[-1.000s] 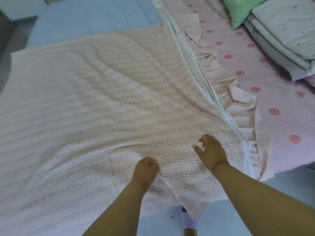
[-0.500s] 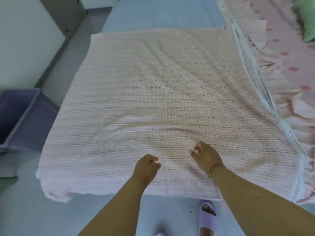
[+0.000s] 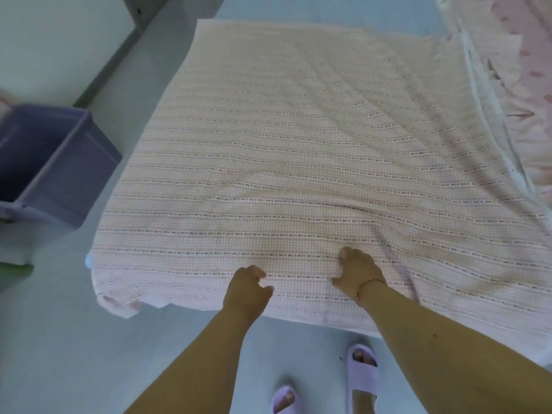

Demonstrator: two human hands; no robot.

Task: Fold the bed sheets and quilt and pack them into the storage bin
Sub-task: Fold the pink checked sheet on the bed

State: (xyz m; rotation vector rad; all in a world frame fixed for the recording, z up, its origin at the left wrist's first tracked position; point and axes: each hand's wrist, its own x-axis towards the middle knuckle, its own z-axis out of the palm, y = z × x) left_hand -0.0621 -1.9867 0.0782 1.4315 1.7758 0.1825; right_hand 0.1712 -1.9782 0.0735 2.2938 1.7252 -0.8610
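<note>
A pale pink checked bed sheet with thin dotted stripes lies spread flat over the bed, its front edge hanging slightly over the side. My left hand sits at that front edge with fingers curled and thumb closed on a bit of fabric. My right hand grips the sheet a little further in, and creases run out from it to the right. The purple storage bin stands open on the floor to the left of the bed.
A pink ruffled quilt with a white lace border lies along the sheet's right side. Blue mattress shows beyond the sheet's far edge. My feet in lilac slippers stand on the pale floor by the bed. A white wall is at far left.
The view has swung left, bringing the bin into sight. The sheet's hanging front corner now lies flat. Both hands stay near the front edge, the right one's fingers now closed on fabric.
</note>
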